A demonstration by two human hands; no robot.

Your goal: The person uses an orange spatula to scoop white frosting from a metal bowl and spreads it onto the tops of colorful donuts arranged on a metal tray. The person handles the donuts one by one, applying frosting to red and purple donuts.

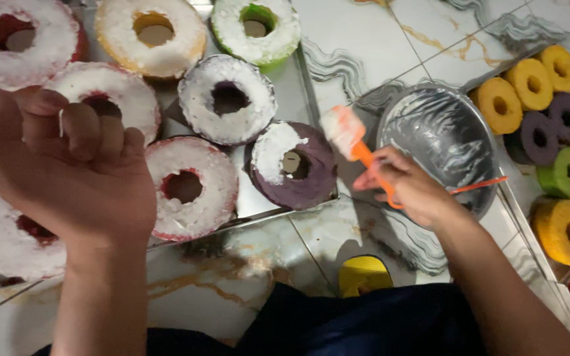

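Mid-frosting: right hand (411, 190) clasping orange brush (351, 138), cream-laden, just right of half-coated purple ring cake (296, 166) at frame centre. Left hand (67, 171) loosely curled, empty, at left. Next calls for spreading over bare purple.

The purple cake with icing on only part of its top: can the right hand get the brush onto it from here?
Probably yes. The right hand holds the orange brush just beside the purple cake, with nothing between them; the left hand is off to the side.

Uncoated ring cakes (536, 82) fill a right-hand tray (529, 231); a yellow stool (363, 275) stands below.
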